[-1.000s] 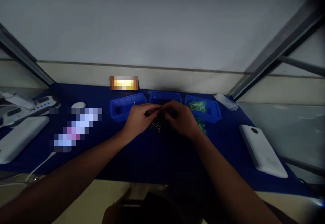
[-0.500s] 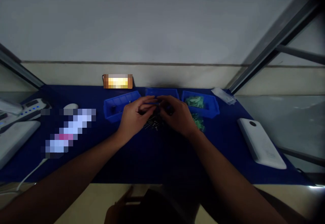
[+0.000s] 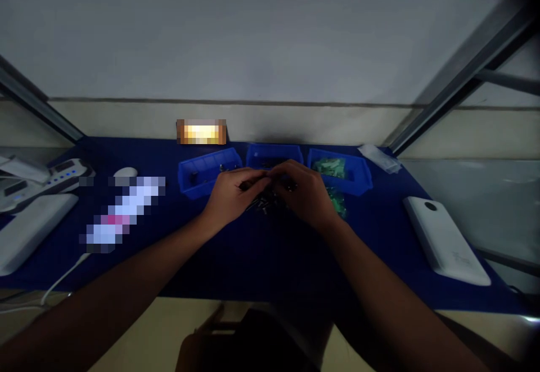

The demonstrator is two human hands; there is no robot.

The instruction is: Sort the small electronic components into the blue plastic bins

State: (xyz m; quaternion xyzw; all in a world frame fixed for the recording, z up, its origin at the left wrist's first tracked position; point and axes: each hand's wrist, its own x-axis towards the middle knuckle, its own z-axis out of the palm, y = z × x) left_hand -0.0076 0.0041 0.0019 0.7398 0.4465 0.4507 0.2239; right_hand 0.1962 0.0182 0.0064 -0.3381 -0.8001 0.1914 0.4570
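Note:
My left hand (image 3: pixel 234 196) and my right hand (image 3: pixel 306 193) meet over the middle of the blue tabletop, fingertips touching. Both are closed in a pinch; whatever lies between the fingers is hidden and too dark to make out. Just below them is a loose heap of thin metallic pieces (image 3: pixel 262 204), partly covered by my hands. Behind my left hand stands a blue bin (image 3: pixel 198 189) with a few small dark parts. A second blue bin (image 3: pixel 274 151) sits straight behind the hands. Green packets (image 3: pixel 331 166) fill part of the right blue bin (image 3: pixel 360 178).
Another green packet (image 3: pixel 338 203) lies beside my right wrist. A clear plastic bag (image 3: pixel 379 158) rests at the back right, a white power bank (image 3: pixel 447 242) at the right edge. Leftward are a blurred phone (image 3: pixel 126 209) on a cable, a white mouse (image 3: pixel 125 173) and a power strip (image 3: pixel 63 175).
My fingertips have drawn closer together, and the thin blue edge seen between them before is now out of sight. The whole view has shifted slightly, moving the table rightward.

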